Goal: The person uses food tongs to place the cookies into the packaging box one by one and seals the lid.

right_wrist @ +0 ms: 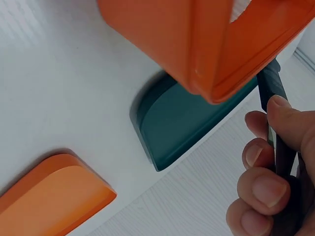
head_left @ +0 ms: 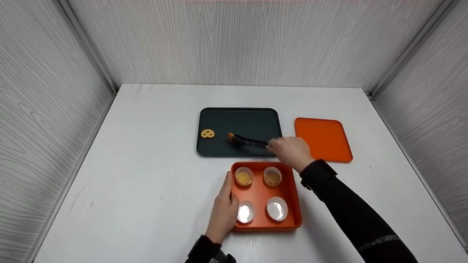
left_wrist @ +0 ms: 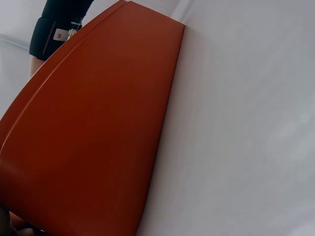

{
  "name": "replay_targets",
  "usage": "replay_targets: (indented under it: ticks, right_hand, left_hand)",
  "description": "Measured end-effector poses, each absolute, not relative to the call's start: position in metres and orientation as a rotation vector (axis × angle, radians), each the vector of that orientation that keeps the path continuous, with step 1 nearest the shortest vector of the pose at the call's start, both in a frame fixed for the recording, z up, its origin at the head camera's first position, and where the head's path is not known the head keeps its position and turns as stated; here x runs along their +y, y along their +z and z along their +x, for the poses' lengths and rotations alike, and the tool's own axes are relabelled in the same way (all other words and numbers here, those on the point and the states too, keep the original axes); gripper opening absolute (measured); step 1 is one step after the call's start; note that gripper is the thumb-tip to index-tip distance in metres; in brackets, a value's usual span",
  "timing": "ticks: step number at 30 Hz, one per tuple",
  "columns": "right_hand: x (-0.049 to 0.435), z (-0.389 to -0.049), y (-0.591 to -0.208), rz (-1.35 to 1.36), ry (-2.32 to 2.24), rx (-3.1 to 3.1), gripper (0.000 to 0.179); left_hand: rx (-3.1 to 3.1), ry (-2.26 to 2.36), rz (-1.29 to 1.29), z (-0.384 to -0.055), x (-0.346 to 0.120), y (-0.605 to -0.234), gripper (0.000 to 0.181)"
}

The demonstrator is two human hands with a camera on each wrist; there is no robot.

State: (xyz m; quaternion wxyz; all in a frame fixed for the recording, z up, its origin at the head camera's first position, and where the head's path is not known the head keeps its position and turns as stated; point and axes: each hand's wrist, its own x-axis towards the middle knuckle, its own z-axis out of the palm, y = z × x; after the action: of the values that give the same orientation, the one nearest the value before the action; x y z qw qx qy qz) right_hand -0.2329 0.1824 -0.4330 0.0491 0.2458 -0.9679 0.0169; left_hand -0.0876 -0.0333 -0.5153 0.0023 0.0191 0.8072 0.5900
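Note:
My right hand [head_left: 291, 151] grips black tongs [head_left: 252, 142] above the dark green tray [head_left: 239, 117]. At their tips is a small orange-brown piece [head_left: 231, 136], its kind unclear. A pretzel-shaped cookie [head_left: 207, 133] lies at the tray's left side. Close to me, my left hand [head_left: 223, 212] holds the left wall of an orange box [head_left: 260, 197], its thumb at the rim. White paper cups stand in the box corners: the far left cup [head_left: 243, 176] and far right cup [head_left: 272, 176] have yellowish bottoms, while the near right cup [head_left: 277, 209] looks white inside.
A flat orange tray [head_left: 323, 140] lies right of the green one, beside my right forearm. The white table [head_left: 146, 175] is bordered by pale wood-grain panels [head_left: 234, 44] at the back and both sides.

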Motion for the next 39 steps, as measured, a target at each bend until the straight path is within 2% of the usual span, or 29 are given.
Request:
replay_targets:
  ticks: [39]
  right_hand:
    - [0.213, -0.197, -0.438, 0.866, 0.163, -2.644, 0.012]
  left_hand:
    - [2.535, 1.814, 0.019, -0.089, -0.031, -0.514, 0.065]
